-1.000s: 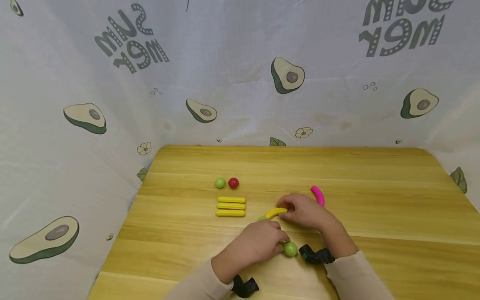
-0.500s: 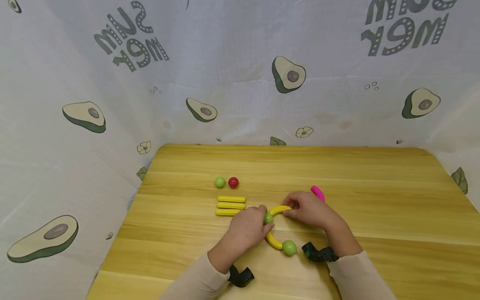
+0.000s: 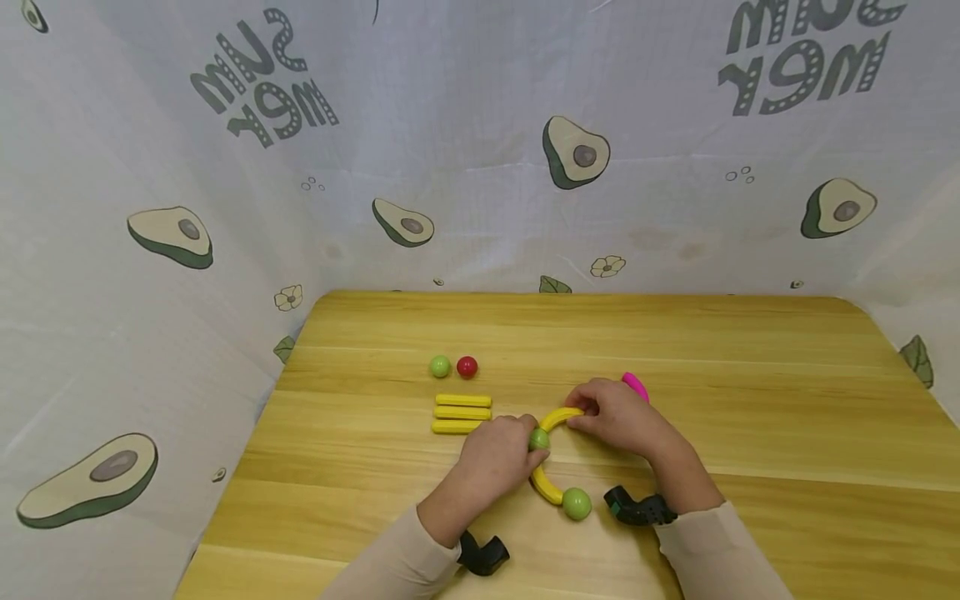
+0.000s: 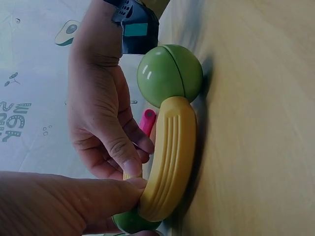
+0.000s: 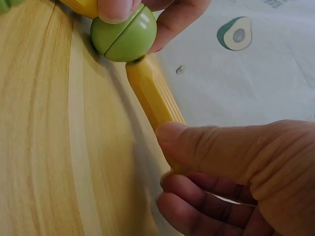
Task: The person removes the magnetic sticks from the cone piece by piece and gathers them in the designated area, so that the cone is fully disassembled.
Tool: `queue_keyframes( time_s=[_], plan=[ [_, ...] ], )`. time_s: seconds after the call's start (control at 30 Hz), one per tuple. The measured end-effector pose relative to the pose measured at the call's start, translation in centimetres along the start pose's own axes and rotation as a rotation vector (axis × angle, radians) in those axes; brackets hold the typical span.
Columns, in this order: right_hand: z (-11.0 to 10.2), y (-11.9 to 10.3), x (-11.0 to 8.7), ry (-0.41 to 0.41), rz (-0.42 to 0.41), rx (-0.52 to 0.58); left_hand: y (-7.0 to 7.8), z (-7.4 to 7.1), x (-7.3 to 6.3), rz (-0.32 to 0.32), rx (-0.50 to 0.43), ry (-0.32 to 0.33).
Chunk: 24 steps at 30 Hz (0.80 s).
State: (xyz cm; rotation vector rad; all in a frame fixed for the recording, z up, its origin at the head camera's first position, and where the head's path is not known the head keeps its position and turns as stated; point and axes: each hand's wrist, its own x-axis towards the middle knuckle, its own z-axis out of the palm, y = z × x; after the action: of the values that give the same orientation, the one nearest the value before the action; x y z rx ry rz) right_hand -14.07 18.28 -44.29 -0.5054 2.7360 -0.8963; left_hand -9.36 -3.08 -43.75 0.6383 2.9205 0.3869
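A chain of toy pieces curves like a C on the wooden table. My left hand (image 3: 492,457) grips the green ball (image 3: 539,439) at its middle, thumb and fingers on either side. From that ball a yellow curved stick (image 5: 153,96) runs up to my right hand (image 3: 618,418), which pinches its far end between thumb and fingers. Below the ball, a second yellow curved stick (image 4: 173,152), with grooves along its side, leads to another green ball (image 4: 170,73) at the lower end. Part of the middle ball is hidden by my left fingers.
Behind my left hand lie several straight yellow sticks (image 3: 462,412) side by side. Farther back sit a loose green ball (image 3: 440,367) and a red ball (image 3: 467,367). A pink curved stick (image 3: 635,385) is partly hidden behind my right hand. A printed curtain (image 3: 480,100) hangs around the table (image 3: 375,500).
My left hand has moved from the lower stick, by the end ball, up and left to the middle green ball, which it now grips. My right hand has shifted slightly away with its stick.
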Motion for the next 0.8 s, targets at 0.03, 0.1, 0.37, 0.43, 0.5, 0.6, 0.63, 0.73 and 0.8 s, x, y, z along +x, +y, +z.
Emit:
queue_keyframes(
  time_s=[0.03,0.1,0.37,0.43,0.5,0.6,0.63,0.73,0.8],
  plan=[
    [-0.1,0.1,0.0,0.010,0.007,-0.004,0.0,0.0,0.0,0.001,0.002,-0.001],
    [-0.2,0.3,-0.1,0.043,0.039,-0.025,0.1,-0.1,0.0,0.004,0.004,-0.004],
    [-2.2,1.8,-0.9,0.192,0.194,-0.029,0.1,-0.2,-0.3,-0.004,-0.022,-0.005],
    [-2.8,2.2,-1.2,0.214,0.225,-0.015,0.1,-0.1,-0.4,-0.006,-0.028,0.001],
    [-3.4,2.7,-1.5,0.236,0.262,0.001,0.1,-0.1,-0.4,-0.009,-0.028,0.004],
    [-4.2,3.5,-2.0,0.276,0.317,0.012,0.1,0.0,-0.4,-0.017,-0.029,0.003],
    [-4.4,3.8,-2.1,0.288,0.333,0.009,0.1,0.0,-0.4,-0.021,-0.030,-0.004],
    [-4.9,4.6,-2.6,0.303,0.381,-0.012,0.2,0.0,-0.5,-0.024,-0.040,-0.016],
    [-5.2,5.1,-3.0,0.289,0.422,-0.024,0.2,0.0,-0.5,-0.023,-0.044,-0.021]
  ],
)
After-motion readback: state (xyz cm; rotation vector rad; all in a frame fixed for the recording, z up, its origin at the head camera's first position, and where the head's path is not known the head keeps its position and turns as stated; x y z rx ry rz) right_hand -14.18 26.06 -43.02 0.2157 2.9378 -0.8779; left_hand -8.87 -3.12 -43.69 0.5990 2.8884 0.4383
